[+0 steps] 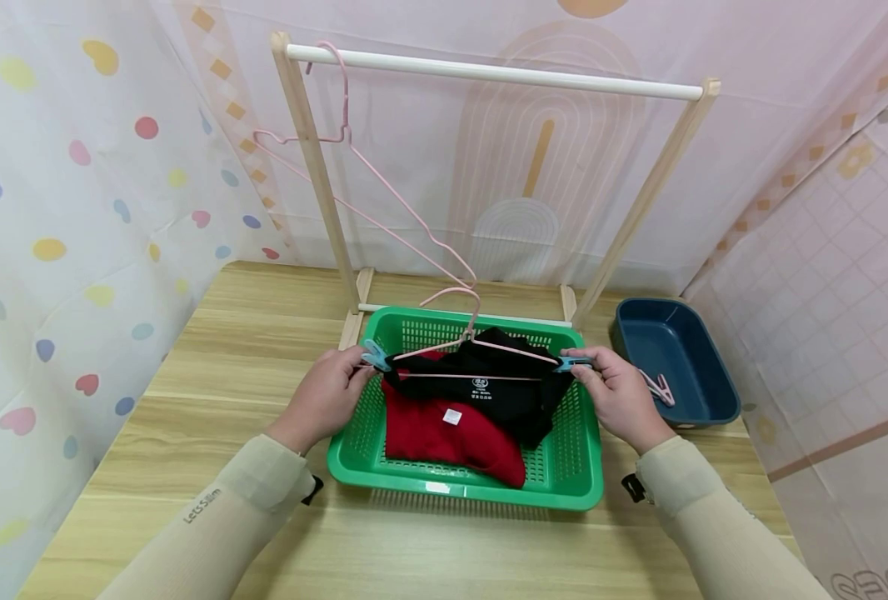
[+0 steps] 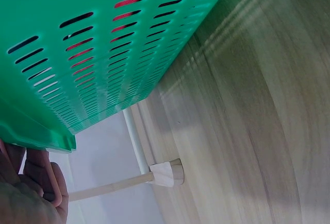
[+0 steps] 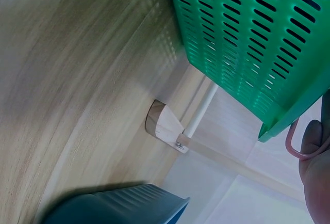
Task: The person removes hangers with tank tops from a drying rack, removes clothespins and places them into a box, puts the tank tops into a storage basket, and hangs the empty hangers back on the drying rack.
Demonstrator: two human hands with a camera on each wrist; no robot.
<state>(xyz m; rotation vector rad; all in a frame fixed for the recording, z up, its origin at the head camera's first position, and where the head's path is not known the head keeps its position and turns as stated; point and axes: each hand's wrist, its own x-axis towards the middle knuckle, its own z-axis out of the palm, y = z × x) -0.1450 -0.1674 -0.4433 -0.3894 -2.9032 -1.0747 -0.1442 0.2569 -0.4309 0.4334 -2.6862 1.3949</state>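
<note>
"Gripping what, on the left side?"

"The left hand (image 1: 322, 395) pinches the left blue clip (image 1: 376, 357) between thumb and fingers, at the left end of a pink hanger (image 1: 515, 348)."

"And on the right?"

"Much the same. The right hand (image 1: 624, 395) pinches the right blue clip (image 1: 573, 363) at the hanger's other end. The right wrist view shows a pink loop (image 3: 289, 142) beside its fingers; I can't tell what it belongs to."

"Where's the black garment (image 1: 504, 415)?"

"Behind the hanger's lower bar, stretched between the clips and drooping into the green basket (image 1: 459, 492). White print shows near its middle."

"Anything else in the basket?"

"A red garment (image 1: 432, 442), on the near side, with a white label (image 1: 452, 416) on top."

"What stands beyond it?"

"A wooden rack (image 1: 327, 212), with a white bar (image 1: 504, 73) across the top. A second pink hanger (image 1: 391, 190) hooks over the bar near its left end."

"And past the right hand?"

"A dark blue basin (image 1: 680, 354) on the table (image 1: 189, 400), right of the basket. A pink clip (image 1: 663, 390) lies in its near left part."
</note>
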